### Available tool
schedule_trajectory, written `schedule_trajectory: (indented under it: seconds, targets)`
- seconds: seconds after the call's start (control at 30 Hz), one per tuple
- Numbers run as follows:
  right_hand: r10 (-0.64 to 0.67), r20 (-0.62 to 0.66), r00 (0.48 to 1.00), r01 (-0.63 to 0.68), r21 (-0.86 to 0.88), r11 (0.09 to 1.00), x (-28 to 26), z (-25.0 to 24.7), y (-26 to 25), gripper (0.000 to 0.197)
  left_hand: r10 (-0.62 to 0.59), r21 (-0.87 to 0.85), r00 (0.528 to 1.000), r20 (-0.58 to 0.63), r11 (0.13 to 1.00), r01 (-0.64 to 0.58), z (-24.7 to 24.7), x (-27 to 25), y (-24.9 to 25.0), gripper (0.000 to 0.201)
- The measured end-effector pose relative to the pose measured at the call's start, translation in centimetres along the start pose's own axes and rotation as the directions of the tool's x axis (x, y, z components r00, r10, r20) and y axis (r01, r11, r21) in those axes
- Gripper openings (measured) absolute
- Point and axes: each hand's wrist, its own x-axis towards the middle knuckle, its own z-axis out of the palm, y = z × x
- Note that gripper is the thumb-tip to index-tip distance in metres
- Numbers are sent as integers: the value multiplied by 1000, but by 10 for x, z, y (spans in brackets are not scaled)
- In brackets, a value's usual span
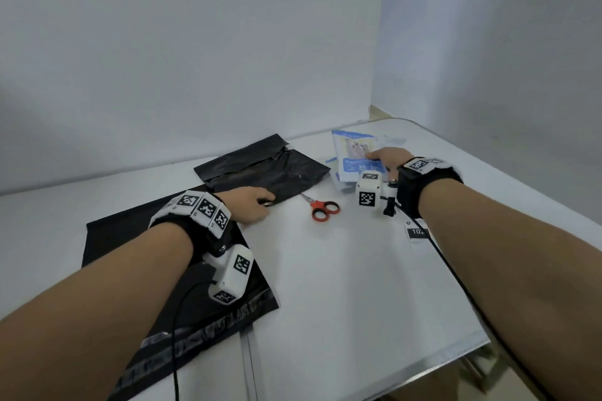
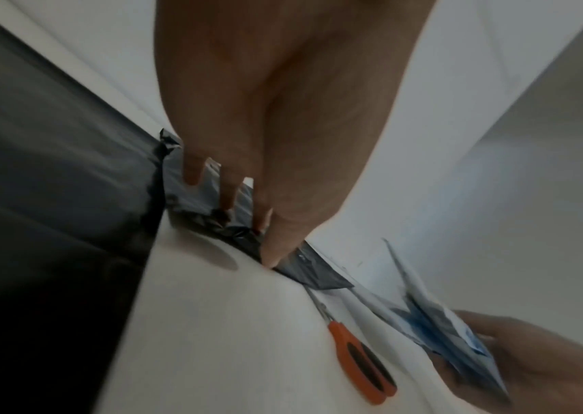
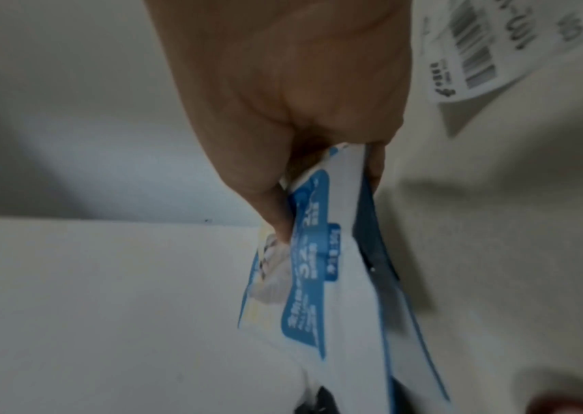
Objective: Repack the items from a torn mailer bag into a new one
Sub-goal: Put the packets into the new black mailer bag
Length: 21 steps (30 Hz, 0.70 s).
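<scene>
The torn black mailer bag (image 1: pixel 260 169) lies crumpled at the back of the white table (image 1: pixel 342 270). My left hand (image 1: pixel 257 205) is at its near edge; in the left wrist view the thumb (image 2: pixel 282 224) and fingers pinch the wrinkled plastic (image 2: pixel 194 201). A larger flat black mailer bag (image 1: pixel 123 231) lies under my left forearm and appears again as the new bag (image 2: pixel 52 196). At the back right my right hand (image 1: pixel 382 156) grips a stack of blue and white packets (image 1: pixel 351 150), the thumb (image 3: pixel 275 218) on top of the packets (image 3: pixel 318 266) and fingers beneath.
Red-handled scissors (image 1: pixel 313 204) lie shut between my hands, also visible as orange scissors (image 2: pixel 360 361). A shipping label (image 1: pixel 418 233) with a barcode (image 3: pixel 467 56) lies near my right wrist. Walls close the table's back and right side.
</scene>
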Motion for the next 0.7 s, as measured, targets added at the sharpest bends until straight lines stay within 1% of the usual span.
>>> schedule_trajectory:
  seconds: [0.07, 0.1, 0.13, 0.17, 0.2, 0.23, 0.3, 0.33, 0.37, 0.43, 0.47, 0.53, 0.57, 0.63, 0.67, 0.7]
  targets:
    - [-10, -15, 1000, 13, 218, 976, 0, -1, 1, 55, -34, 12, 999, 32, 999, 33, 0, -1, 5, 49]
    - [-17, -25, 1000, 24, 345, 938, -1, -1, 1, 51, -34, 0, 999, 23, 999, 34, -1, -2, 7, 48]
    - [-24, -7, 1000, 25, 471, 882, -10, 0, -2, 45, -31, -20, 999, 9, 999, 31, -1, -1, 7, 46]
    - [-55, 44, 998, 20, 579, 815, -24, 3, -6, 42, -22, -46, 1000, -13, 999, 22, -2, -1, 7, 44]
    - [-105, 113, 988, 1, 678, 735, -38, 7, -10, 44, -19, -79, 999, -37, 997, 16, -3, -3, 6, 43]
    - [-158, 179, 971, -31, 751, 659, -51, 12, -13, 47, -11, -108, 998, -67, 994, 4, -4, -6, 5, 41]
    - [-269, 248, 930, -73, 845, 529, -69, 25, -18, 48, -8, -141, 994, -112, 990, -8, -8, -15, -5, 39]
    - [-310, 280, 909, -91, 856, 508, -75, 34, -20, 49, -6, -151, 992, -122, 988, -13, -11, -21, -12, 38]
    - [-349, 319, 881, -106, 852, 513, -82, 44, -23, 50, -5, -154, 992, -125, 988, -14, -13, -27, -20, 38]
    - [-394, 406, 825, -134, 817, 560, -85, 69, -28, 52, -24, -128, 991, -129, 992, 7, -16, -43, -41, 39]
    - [-381, 433, 817, -141, 791, 595, -87, 83, -30, 53, -39, -118, 992, -124, 993, 24, -17, -53, -54, 38]
    - [-332, 457, 825, -141, 736, 662, -95, 112, -34, 60, -68, -74, 995, -70, 995, 63, -13, -75, -80, 39]
    - [-318, 473, 822, -150, 717, 681, -98, 125, -36, 62, -93, -35, 996, -12, 995, 93, -10, -88, -92, 43]
    - [-293, 489, 822, -154, 686, 711, -110, 149, -38, 53, -166, 43, 978, 128, 986, 162, -1, -110, -113, 55]
    - [-280, 486, 828, -152, 675, 722, -116, 158, -40, 49, -211, 87, 961, 179, 976, 198, 4, -119, -122, 61]
    - [-267, 485, 833, -152, 664, 732, -122, 165, -40, 47, -257, 130, 946, 199, 963, 234, 8, -127, -127, 66]
